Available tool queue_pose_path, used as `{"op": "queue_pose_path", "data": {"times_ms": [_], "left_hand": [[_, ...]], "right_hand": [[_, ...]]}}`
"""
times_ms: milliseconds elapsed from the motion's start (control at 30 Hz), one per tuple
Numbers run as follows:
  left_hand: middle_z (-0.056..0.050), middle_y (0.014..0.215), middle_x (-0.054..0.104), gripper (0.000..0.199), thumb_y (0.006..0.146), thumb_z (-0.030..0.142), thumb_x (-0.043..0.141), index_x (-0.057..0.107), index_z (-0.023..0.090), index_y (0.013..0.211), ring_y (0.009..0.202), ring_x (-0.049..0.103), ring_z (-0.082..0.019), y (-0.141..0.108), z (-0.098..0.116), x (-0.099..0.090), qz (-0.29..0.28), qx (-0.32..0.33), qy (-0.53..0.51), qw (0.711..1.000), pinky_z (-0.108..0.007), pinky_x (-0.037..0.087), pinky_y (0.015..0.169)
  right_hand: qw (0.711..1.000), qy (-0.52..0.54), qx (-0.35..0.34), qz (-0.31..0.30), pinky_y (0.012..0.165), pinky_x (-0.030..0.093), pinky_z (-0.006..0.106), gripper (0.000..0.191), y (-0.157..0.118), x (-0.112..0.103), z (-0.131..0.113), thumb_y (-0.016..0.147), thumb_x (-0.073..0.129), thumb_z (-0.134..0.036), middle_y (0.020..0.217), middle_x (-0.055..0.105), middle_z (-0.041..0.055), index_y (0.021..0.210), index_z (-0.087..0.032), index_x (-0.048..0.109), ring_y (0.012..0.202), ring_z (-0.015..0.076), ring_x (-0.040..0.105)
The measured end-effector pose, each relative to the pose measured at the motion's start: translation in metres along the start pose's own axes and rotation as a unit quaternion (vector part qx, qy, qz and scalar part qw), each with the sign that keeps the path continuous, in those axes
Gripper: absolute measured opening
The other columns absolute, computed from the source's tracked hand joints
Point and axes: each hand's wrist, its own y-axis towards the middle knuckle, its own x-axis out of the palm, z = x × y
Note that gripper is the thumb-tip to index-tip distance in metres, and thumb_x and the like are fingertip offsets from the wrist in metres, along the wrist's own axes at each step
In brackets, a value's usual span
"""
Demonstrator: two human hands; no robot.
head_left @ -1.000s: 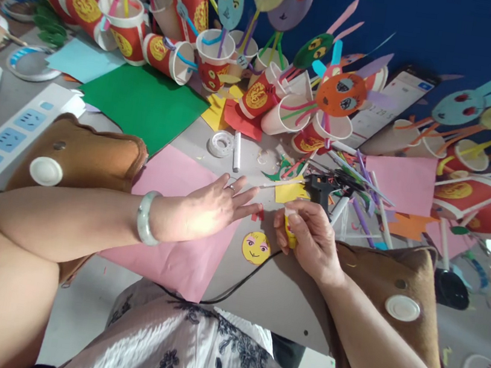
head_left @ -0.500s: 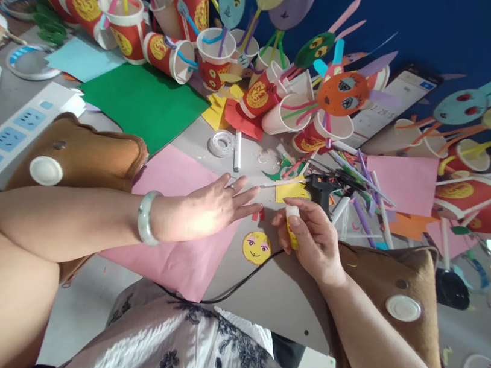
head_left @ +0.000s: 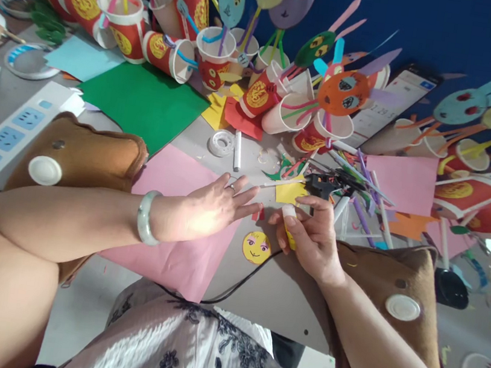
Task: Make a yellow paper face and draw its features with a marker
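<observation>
My left hand (head_left: 207, 212) hovers palm down over the right side of a pink paper sheet (head_left: 166, 258), fingers spread and holding nothing. A ring and a jade-coloured bangle (head_left: 146, 217) are on that arm. In my right hand (head_left: 313, 236) is a small yellow glue stick (head_left: 289, 221) with a white top, gripped between thumb and fingers and tilted. Below and between the hands lies a yellow paper smiley face (head_left: 256, 248) on the grey table. A small red paper piece (head_left: 259, 211) sits just above it, near my left fingertips.
Behind the hands lie a black glue gun (head_left: 321, 183), a tape roll (head_left: 222, 143), a white marker (head_left: 238, 151) and a green sheet (head_left: 147, 100). Paper cups with paper-face figures line the back. Brown cushions (head_left: 80, 155) flank the work area. A black cord (head_left: 241, 282) crosses the table.
My right hand has shifted slightly, tilting the glue stick a little to the left, and its index finger has lifted. My left hand stays in place.
</observation>
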Motion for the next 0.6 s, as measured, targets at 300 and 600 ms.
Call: {"op": "queue_pose_path", "data": {"times_ms": [300,600], "left_hand": [[-0.018,0.171,0.028,0.064,0.104,0.01,0.025,0.02,0.014,0.167,0.157,0.033,-0.034,-0.0032,-0.0002,-0.0056,-0.009,0.003,0.02,1.0,-0.052,0.032,0.121],[-0.013,0.171,0.032,0.064,0.103,0.016,0.039,0.03,0.021,0.166,0.154,0.036,-0.034,0.0007,0.0024,-0.0082,-0.013,-0.018,0.027,0.999,-0.051,0.035,0.119]], "right_hand": [[0.999,-0.029,0.015,-0.003,0.038,0.043,0.021,0.025,-0.0028,-0.0013,0.0,0.101,0.065,-0.045,0.086,0.068,-0.0024,0.12,-0.029,0.06,0.043,0.0059,0.053],[1.0,-0.001,0.018,-0.008,0.037,0.044,0.019,0.023,-0.0004,0.003,-0.0035,0.098,0.069,-0.045,0.086,0.069,-0.0047,0.105,-0.03,0.052,0.045,0.007,0.056]]}}
